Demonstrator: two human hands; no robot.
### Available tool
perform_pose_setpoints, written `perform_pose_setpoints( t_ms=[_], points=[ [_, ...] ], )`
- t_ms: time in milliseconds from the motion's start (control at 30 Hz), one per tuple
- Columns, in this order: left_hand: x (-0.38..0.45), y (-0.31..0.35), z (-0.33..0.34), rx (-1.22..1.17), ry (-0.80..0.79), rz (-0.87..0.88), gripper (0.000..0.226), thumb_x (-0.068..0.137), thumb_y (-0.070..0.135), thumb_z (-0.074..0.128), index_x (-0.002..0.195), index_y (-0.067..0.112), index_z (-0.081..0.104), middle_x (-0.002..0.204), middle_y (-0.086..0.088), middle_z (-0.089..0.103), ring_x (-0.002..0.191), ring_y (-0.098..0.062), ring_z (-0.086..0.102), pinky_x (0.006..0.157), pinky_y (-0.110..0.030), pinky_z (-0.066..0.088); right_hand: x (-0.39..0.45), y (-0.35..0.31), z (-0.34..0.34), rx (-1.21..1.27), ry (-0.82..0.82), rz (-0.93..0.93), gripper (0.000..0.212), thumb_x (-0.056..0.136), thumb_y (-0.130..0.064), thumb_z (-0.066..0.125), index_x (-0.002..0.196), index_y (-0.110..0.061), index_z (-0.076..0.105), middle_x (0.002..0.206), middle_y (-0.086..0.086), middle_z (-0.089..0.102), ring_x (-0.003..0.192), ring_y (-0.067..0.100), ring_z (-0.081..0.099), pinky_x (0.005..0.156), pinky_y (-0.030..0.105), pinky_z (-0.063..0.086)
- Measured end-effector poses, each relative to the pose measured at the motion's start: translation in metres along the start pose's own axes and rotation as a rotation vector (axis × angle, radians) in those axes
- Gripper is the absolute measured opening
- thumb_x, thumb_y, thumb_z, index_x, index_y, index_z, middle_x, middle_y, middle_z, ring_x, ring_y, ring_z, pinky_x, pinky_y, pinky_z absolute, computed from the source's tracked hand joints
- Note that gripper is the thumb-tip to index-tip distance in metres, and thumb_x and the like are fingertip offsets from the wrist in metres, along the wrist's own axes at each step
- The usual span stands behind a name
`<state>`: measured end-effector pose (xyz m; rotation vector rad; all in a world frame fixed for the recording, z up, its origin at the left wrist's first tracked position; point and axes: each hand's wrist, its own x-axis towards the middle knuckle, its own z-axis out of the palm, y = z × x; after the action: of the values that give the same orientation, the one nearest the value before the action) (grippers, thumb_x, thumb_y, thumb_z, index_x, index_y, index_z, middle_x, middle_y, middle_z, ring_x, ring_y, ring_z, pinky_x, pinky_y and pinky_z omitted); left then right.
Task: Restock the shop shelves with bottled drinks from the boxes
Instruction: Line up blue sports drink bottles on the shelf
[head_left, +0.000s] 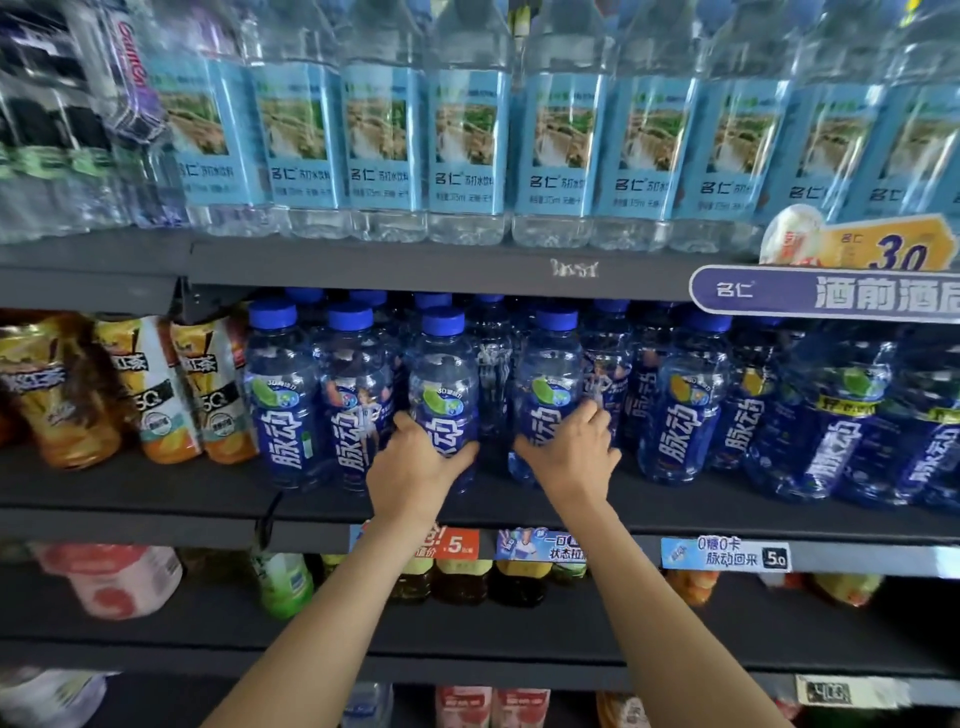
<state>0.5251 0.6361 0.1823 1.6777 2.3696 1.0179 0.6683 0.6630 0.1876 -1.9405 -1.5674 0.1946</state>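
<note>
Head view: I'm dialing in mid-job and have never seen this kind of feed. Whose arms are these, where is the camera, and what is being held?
No machine here: a person wears a camera on the head, looking forward and down at shop shelves. The left hand grips one blue-capped bottle and the right hand grips its neighbour, both standing on the middle shelf among matching blue bottles. Clear water bottles line the shelf above, yellow tea bottles stand at the left.
</note>
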Motion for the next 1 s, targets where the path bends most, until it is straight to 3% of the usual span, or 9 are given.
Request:
perform_pose_setpoints(
  t_ms=[133, 233, 333, 367, 467, 533, 600, 767, 1000],
  points=[
    [0.000, -0.003, -0.002, 0.007, 0.009, 0.019, 0.070, 0.073, 0.060, 0.065, 0.107, 0.003, 0.041, 0.096, -0.011, 0.063, 0.089, -0.032, 0.064, 0.063, -0.036, 0.048, 0.003, 0.033, -0.017, -0.017, 0.092, 0.119, 0.081, 0.076, -0.044, 0.071, 0.129, -0.001, 0.029, 0.129, 0.016, 0.038, 0.122, 0.035, 0.040, 0.097, 0.046, 0.034],
    [0.000, -0.003, -0.001, 0.018, 0.019, 0.036, 0.071, 0.073, 0.060, 0.065, 0.107, 0.003, 0.042, 0.095, -0.011, 0.063, 0.088, -0.032, 0.064, 0.063, -0.036, 0.049, -0.001, 0.043, -0.024, 0.001, 0.268, 0.141, 0.081, 0.078, -0.033, 0.072, 0.135, 0.002, 0.028, 0.134, 0.022, 0.034, 0.122, 0.040, 0.038, 0.096, 0.048, 0.035],
    [0.001, -0.005, 0.000, 0.018, 0.026, 0.037, 0.071, 0.072, 0.061, 0.065, 0.106, 0.003, 0.041, 0.093, -0.011, 0.064, 0.087, -0.032, 0.065, 0.063, -0.036, 0.049, -0.013, 0.027, -0.020, 0.081, 0.567, -0.155, 0.069, 0.076, -0.019, 0.074, 0.130, 0.005, 0.039, 0.128, 0.027, 0.042, 0.114, 0.041, 0.044, 0.093, 0.047, 0.040],
    [0.001, -0.005, 0.000, 0.027, 0.026, 0.037, 0.072, 0.072, 0.062, 0.065, 0.106, 0.003, 0.041, 0.093, -0.011, 0.065, 0.087, -0.032, 0.065, 0.063, -0.036, 0.049, -0.015, 0.016, -0.017, 0.094, 0.586, -0.280, 0.061, 0.076, -0.016, 0.073, 0.125, 0.005, 0.044, 0.123, 0.026, 0.047, 0.111, 0.039, 0.047, 0.092, 0.045, 0.042],
    [0.002, -0.003, 0.000, 0.055, 0.018, 0.034, 0.071, 0.072, 0.061, 0.065, 0.107, 0.004, 0.040, 0.095, -0.011, 0.065, 0.090, -0.032, 0.065, 0.064, -0.035, 0.047, 0.000, -0.021, -0.002, 0.111, 0.264, -0.425, 0.051, 0.083, -0.022, 0.068, 0.124, 0.001, 0.047, 0.116, 0.018, 0.053, 0.109, 0.034, 0.051, 0.089, 0.042, 0.042],
    [0.003, -0.002, 0.001, 0.043, 0.004, 0.011, 0.070, 0.073, 0.059, 0.066, 0.107, 0.004, 0.039, 0.098, -0.011, 0.064, 0.093, -0.032, 0.064, 0.066, -0.036, 0.046, 0.021, -0.041, 0.009, 0.214, 0.021, -0.334, 0.058, 0.087, -0.023, 0.063, 0.134, 0.000, 0.037, 0.129, 0.016, 0.047, 0.119, 0.033, 0.046, 0.095, 0.041, 0.042],
    [0.004, -0.003, 0.002, 0.036, -0.008, 0.001, 0.070, 0.073, 0.058, 0.066, 0.108, 0.004, 0.038, 0.100, -0.011, 0.064, 0.094, -0.033, 0.063, 0.068, -0.037, 0.047, 0.037, -0.054, 0.017, 0.252, -0.085, -0.240, 0.063, 0.087, -0.018, 0.062, 0.137, 0.001, 0.029, 0.137, 0.019, 0.040, 0.121, 0.035, 0.046, 0.096, 0.041, 0.042],
    [0.004, -0.004, 0.004, 0.057, -0.010, 0.012, 0.073, 0.073, 0.060, 0.065, 0.111, 0.004, 0.037, 0.102, -0.011, 0.063, 0.095, -0.033, 0.063, 0.069, -0.037, 0.048, 0.048, -0.069, 0.024, 0.295, -0.090, -0.106, 0.063, 0.087, -0.010, 0.060, 0.137, 0.004, 0.024, 0.147, 0.021, 0.022, 0.119, 0.039, 0.046, 0.092, 0.038, 0.040],
    [0.005, -0.004, 0.003, 0.036, -0.022, 0.011, 0.071, 0.074, 0.060, 0.064, 0.111, 0.005, 0.037, 0.101, -0.011, 0.062, 0.094, -0.033, 0.063, 0.068, -0.037, 0.047, 0.038, -0.062, 0.025, 0.407, -0.021, -0.056, 0.065, 0.080, -0.030, 0.069, 0.126, 0.002, 0.035, 0.132, 0.017, 0.037, 0.119, 0.037, 0.043, 0.097, 0.047, 0.033]
  ],
)
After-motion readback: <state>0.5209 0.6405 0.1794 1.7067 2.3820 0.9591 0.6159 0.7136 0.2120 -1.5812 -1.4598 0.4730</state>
